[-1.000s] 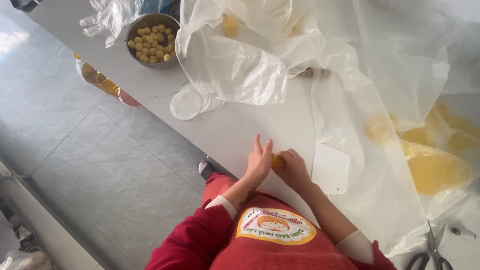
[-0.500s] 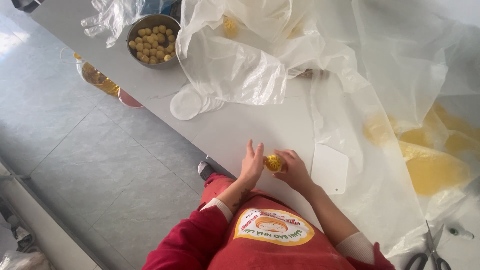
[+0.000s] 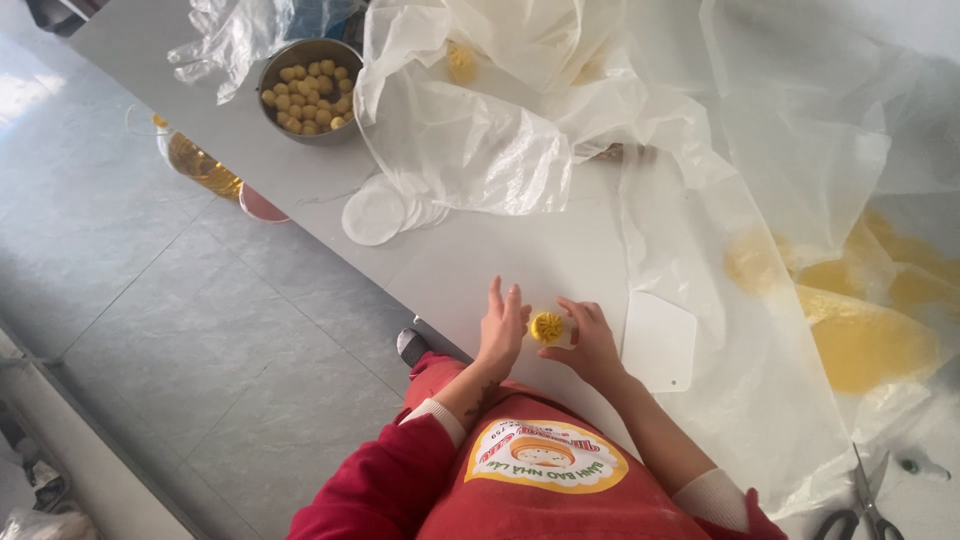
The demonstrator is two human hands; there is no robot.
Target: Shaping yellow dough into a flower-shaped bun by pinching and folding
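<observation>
A small yellow ridged dough piece sits at the near edge of the white table, between my two hands. My right hand curls its fingers around the piece's right side and holds it. My left hand stands just to its left, fingers straight and apart, close to or brushing the piece. Red sleeves and a red apron fill the bottom of the view.
A white plastic scraper lies right of my right hand. Farther back are a stack of white round discs, a metal bowl of yellow balls, crumpled clear plastic sheets and an oil bottle. Yellow dough lies under plastic; scissors lie near right.
My hands, pressed together over the dough a second ago, have parted. The yellow piece now shows between them, and my left hand has opened and drawn slightly left.
</observation>
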